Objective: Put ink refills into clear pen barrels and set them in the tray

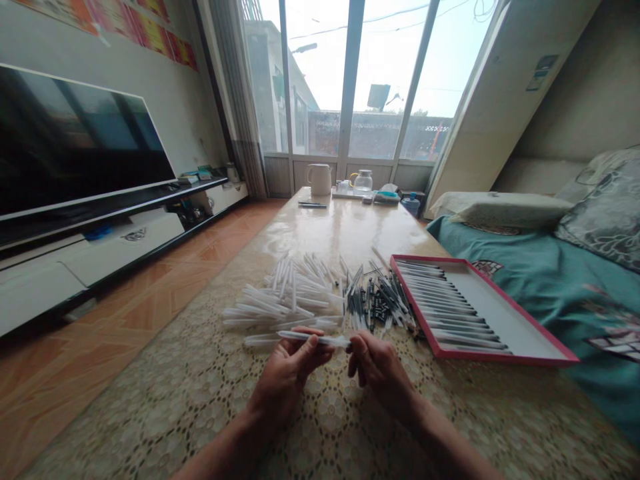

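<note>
My left hand is closed around a translucent white pen barrel, which lies level across its fingers. My right hand pinches at the barrel's right end, where a small dark bit shows; the fingers hide most of it. Just beyond my hands lies a loose pile of white pen barrels. To its right are black pen parts and thin refills, heaped together. A shallow pink-rimmed box lid at the right holds a row of pens with dark ends.
The long table has a patterned cover. At its far end stand a pale jug, a glass pot and a tissue pack. A teal-covered sofa borders the right side; a TV cabinet stands left.
</note>
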Available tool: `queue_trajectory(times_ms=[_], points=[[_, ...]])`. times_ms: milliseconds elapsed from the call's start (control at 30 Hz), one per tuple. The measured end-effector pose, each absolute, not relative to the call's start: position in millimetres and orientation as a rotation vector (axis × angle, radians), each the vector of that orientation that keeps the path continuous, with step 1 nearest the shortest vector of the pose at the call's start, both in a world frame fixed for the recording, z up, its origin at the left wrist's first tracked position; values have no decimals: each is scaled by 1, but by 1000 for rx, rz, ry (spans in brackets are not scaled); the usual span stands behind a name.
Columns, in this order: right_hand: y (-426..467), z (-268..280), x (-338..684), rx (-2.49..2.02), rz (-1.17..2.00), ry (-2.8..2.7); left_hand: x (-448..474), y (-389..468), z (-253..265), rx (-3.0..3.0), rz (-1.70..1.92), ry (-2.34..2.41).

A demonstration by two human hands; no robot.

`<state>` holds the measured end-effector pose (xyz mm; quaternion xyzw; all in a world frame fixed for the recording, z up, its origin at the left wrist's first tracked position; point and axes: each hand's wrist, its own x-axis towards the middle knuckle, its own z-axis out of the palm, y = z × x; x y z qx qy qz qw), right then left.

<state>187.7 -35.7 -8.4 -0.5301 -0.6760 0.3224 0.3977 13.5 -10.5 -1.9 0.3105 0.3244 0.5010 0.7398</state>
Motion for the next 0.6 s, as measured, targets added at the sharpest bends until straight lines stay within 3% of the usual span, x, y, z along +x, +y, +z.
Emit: queue_trajectory(times_ms=[600], points=[[-37, -2, 189, -1365, 763, -1756, 14, -10, 1, 648, 1099, 732]])
